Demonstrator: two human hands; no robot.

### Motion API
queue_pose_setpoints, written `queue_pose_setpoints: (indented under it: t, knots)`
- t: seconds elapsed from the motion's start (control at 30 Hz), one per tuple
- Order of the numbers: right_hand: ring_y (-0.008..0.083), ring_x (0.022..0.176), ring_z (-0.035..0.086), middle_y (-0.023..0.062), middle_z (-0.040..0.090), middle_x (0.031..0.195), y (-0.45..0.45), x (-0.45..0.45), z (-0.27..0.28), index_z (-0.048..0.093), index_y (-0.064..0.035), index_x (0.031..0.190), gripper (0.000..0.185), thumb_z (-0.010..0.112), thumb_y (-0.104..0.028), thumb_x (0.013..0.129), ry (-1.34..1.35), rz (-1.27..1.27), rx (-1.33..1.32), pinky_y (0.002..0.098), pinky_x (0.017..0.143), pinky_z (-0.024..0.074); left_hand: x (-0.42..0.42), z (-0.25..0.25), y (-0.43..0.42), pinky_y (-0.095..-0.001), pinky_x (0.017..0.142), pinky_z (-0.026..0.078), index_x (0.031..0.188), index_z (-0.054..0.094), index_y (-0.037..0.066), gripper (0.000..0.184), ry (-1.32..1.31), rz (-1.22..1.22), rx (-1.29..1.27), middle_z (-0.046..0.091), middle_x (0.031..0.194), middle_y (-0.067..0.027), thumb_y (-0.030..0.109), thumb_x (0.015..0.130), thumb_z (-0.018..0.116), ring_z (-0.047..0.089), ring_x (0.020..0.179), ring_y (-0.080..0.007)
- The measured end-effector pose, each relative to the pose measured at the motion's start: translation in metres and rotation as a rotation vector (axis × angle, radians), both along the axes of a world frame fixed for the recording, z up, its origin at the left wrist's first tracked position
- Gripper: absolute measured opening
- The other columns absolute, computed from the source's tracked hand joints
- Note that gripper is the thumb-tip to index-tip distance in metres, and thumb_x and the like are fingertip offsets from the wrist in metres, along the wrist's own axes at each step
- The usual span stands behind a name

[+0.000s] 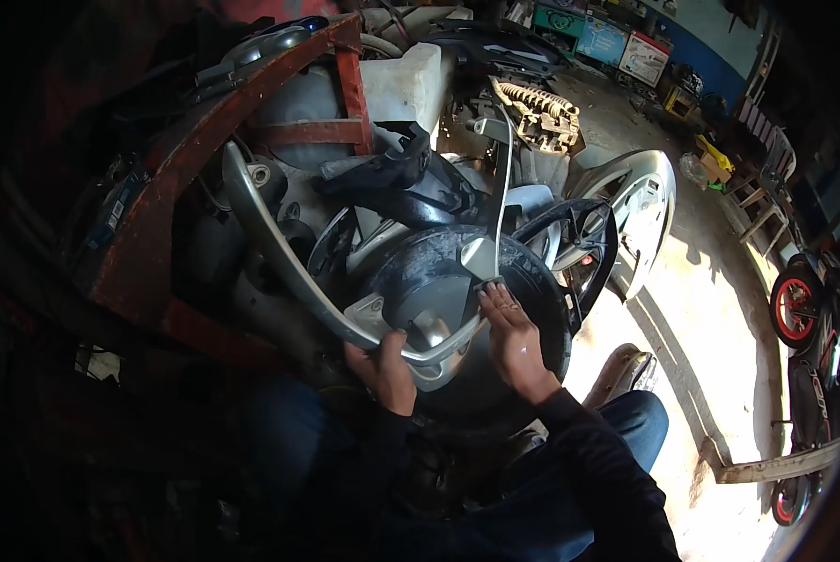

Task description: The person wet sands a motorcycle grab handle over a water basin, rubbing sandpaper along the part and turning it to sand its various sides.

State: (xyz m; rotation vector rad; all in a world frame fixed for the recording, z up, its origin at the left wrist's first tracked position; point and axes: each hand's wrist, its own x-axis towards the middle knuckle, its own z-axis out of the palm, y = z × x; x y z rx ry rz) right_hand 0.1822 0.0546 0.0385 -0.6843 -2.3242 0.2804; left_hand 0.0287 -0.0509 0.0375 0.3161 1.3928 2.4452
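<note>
A silver motorcycle grab rail, curved into a U, is held over a round black tub. My left hand is closed round its lower bend, with the thumb on top. My right hand lies against the rail's right side, fingers pressed together. Beneath those fingertips shows a small dark piece resembling sandpaper, mostly covered by the hand. The rail's thin right arm rises beyond the tub. Greyish liquid seems to lie inside the tub.
A rusty red metal frame stands at left. Black plastic motorcycle parts crowd behind the tub, beside another silver grab rail. A coil-spring shock absorber lies farther back. Motorcycles with a red-rimmed wheel stand at right.
</note>
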Motion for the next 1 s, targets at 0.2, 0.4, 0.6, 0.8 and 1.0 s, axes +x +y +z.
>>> queue_pose_setpoints:
  t: [0.2,0.4,0.6,0.8,1.0]
  knots:
    - [0.0399,0.128,0.052,0.0268,0.056,0.133,-0.032,-0.006,0.001,0.058,0.0026,0.128,0.053,0.051,0.009,0.076,-0.025,0.047,-0.104,0.0446,0.108,0.0427,-0.001,-0.001,0.003,-0.0303,0.074,0.047,0.115,0.053,0.000,0.044,-0.124,0.033,-0.004,0.056,0.097,-0.0071,-0.002,0.071,0.058,0.056,0.081,-0.0165]
    - [0.0420,0.128,0.052,0.0274,0.057,0.131,-0.052,-0.008,0.002,0.058,0.0039,0.127,0.047,0.057,0.000,0.080,-0.027,0.127,-0.003,0.0471,0.108,0.0427,-0.004,0.004,0.004,-0.0317,0.075,0.047,0.113,0.054,0.001,0.042,-0.218,0.056,0.005,0.056,0.092,-0.0059,-0.001,0.071,0.059,0.056,0.081,-0.0172]
    - [0.0400,0.125,0.054,0.0266,0.059,0.129,-0.042,-0.016,0.011,0.061,0.0026,0.124,0.050,0.049,0.011,0.077,-0.006,-0.027,-0.076,0.0444,0.107,0.0449,0.002,0.007,0.005,-0.0326,0.081,0.046,0.121,0.052,0.000,0.049,-0.135,0.009,-0.020,0.056,0.104,-0.0068,-0.002,0.073,0.059,0.055,0.090,-0.0178]
    - [0.0412,0.127,0.052,0.0281,0.058,0.129,-0.031,-0.017,0.012,0.059,0.0053,0.126,0.054,0.049,0.012,0.073,-0.009,-0.061,-0.162,0.0460,0.110,0.0415,0.016,0.005,0.009,-0.0332,0.089,0.045,0.131,0.049,0.000,0.057,-0.144,-0.036,0.001,0.057,0.116,-0.0085,-0.002,0.076,0.063,0.054,0.101,-0.0185]
    - [0.0431,0.123,0.055,0.0282,0.058,0.129,-0.045,-0.018,0.020,0.059,0.0076,0.123,0.046,0.059,0.001,0.078,-0.031,0.011,-0.145,0.0454,0.107,0.0431,0.017,0.005,0.010,-0.0324,0.090,0.044,0.127,0.051,0.000,0.053,-0.251,-0.007,-0.016,0.058,0.118,-0.0088,-0.003,0.077,0.067,0.055,0.103,-0.0179]
